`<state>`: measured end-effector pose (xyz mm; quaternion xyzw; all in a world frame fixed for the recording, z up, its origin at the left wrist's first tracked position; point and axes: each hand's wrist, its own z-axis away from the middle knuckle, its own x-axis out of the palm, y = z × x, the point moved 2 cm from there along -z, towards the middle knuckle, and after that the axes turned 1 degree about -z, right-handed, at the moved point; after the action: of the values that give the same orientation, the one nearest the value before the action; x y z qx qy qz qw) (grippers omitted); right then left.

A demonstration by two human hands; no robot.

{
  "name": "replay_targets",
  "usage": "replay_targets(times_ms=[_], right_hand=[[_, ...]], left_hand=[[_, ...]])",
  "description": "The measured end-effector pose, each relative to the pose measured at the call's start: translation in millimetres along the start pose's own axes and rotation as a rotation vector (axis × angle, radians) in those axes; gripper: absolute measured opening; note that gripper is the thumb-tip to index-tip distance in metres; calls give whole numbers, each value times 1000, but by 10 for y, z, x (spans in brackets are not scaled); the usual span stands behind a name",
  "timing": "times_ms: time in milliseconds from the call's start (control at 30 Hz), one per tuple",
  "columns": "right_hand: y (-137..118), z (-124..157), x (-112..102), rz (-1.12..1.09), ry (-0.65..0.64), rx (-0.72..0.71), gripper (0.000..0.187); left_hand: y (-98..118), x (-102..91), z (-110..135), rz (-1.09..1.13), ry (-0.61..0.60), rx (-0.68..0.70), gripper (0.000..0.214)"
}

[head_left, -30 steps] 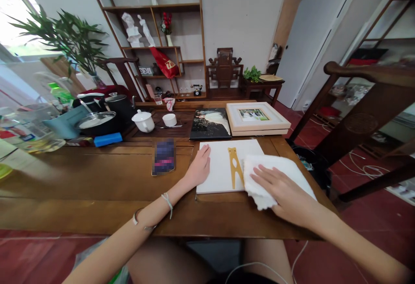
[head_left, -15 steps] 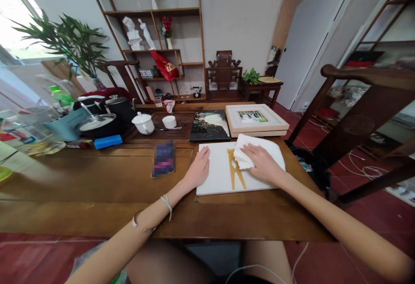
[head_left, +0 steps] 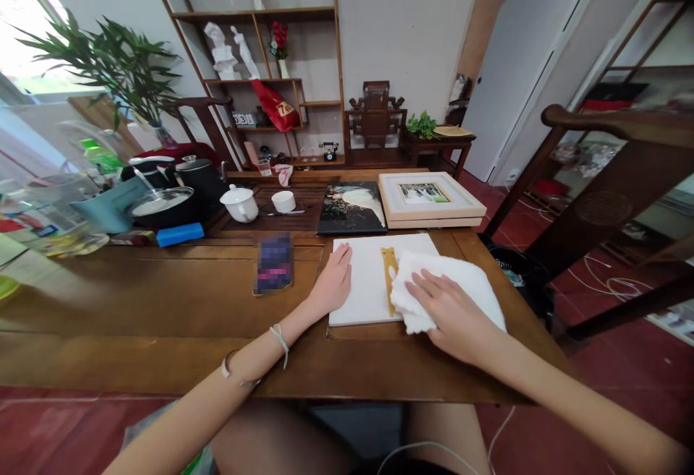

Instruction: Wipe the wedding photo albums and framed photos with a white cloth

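A white board (head_left: 366,280) with a yellow-brown figure (head_left: 388,272) on it lies flat on the wooden table (head_left: 163,301). My left hand (head_left: 333,283) rests flat on the board's left edge, fingers stretched out. My right hand (head_left: 452,312) presses a white cloth (head_left: 460,280) onto the board's near right part, fingers spread flat on the cloth. The cloth covers the board's right side and part of the figure.
Behind the board lie a dark photo print (head_left: 351,207) and a light framed picture (head_left: 428,199). A phone (head_left: 274,263) lies left of the board. Teapot (head_left: 240,202), cup (head_left: 283,201), black pots (head_left: 163,204) and a blue sponge (head_left: 181,233) stand far left. A wooden chair (head_left: 612,171) stands right.
My right hand with the cloth went from the board's near right up to its far side, then came back toward me over the right part. The left hand stayed put.
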<state>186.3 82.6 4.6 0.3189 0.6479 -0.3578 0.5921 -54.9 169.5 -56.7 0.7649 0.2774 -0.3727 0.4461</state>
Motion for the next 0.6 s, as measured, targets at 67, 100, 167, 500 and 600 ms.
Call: replay_targets(times_ms=[67, 100, 167, 500, 600], right_hand=[[-84, 155, 16, -11, 8, -29, 79], [-101, 190, 27, -16, 18, -45, 80], [-77, 166, 53, -20, 41, -62, 81], [410, -844, 73, 25, 131, 75, 65], [383, -917, 47, 54, 129, 75, 63]], left_hand=[[-8, -2, 2, 2, -7, 10, 48], [-11, -3, 2, 0, -13, 14, 48], [-16, -7, 3, -7, -26, 21, 49], [6, -19, 1, -14, -22, 11, 49], [23, -17, 6, -5, 6, 9, 48]])
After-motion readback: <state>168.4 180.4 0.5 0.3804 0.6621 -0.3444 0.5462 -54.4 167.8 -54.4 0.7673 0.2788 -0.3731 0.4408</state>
